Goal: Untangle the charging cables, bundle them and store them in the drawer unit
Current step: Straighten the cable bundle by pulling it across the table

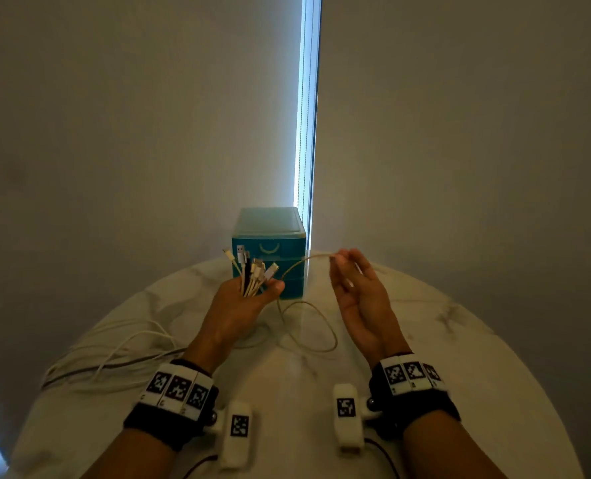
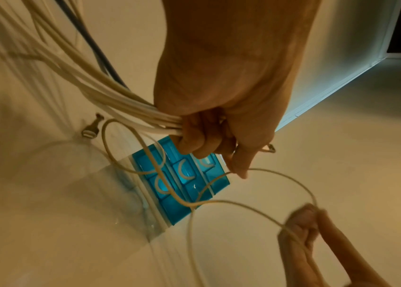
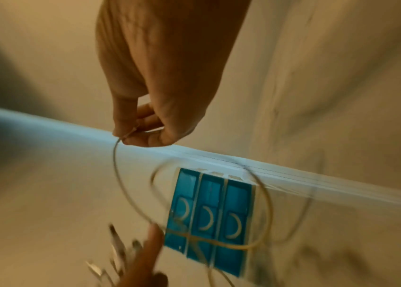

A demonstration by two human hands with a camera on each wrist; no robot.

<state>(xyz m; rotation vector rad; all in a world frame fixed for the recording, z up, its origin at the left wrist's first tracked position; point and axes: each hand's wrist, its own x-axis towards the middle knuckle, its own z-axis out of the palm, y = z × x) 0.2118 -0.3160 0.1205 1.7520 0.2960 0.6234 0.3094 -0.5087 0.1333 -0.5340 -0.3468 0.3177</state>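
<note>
My left hand (image 1: 252, 295) grips a bunch of charging cables (image 1: 252, 271) near their plug ends, which fan upward in front of the teal drawer unit (image 1: 269, 236). In the left wrist view the left hand (image 2: 209, 139) has its fingers curled round the white cables (image 2: 120, 97). The cable tails (image 1: 107, 361) trail left across the table. My right hand (image 1: 345, 267) pinches the end of one thin cream cable (image 1: 307, 326), which loops on the table between my hands. The right wrist view shows the right hand (image 3: 133, 134) pinching that cable (image 3: 118, 174). All three drawers (image 3: 209, 213) are closed.
The round white marble table (image 1: 459, 340) stands against a grey wall. A bright vertical window strip (image 1: 307, 115) runs behind the drawer unit. A loose plug end (image 2: 91, 128) lies on the table near the unit.
</note>
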